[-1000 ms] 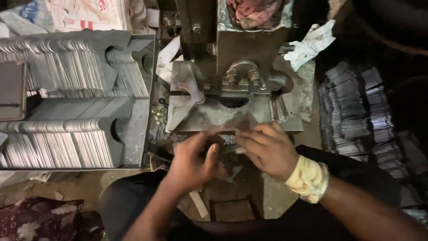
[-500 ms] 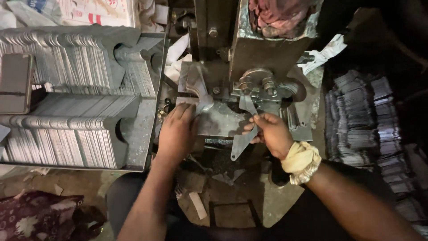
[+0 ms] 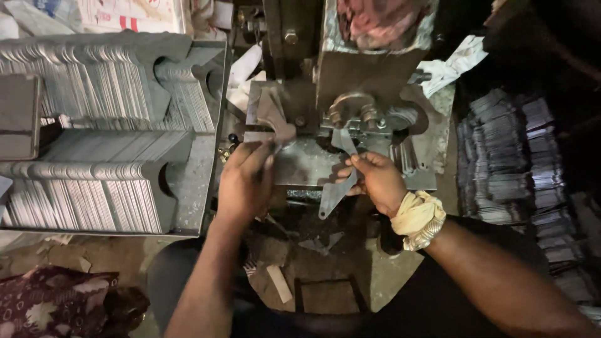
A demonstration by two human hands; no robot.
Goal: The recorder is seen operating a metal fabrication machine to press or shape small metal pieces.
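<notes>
Metal blank is pinched in right hand, its upper end under the press die and lower end hanging off the press bed, while left hand grips a second flat piece at the bed's left edge, beside tray of stacked blanks.

Two hands, left hand, right hand, one metal blank, one press, one tray

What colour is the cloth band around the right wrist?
Pale yellow, cream-like; the cloth band shows best in the head view, just behind the right hand.
</notes>
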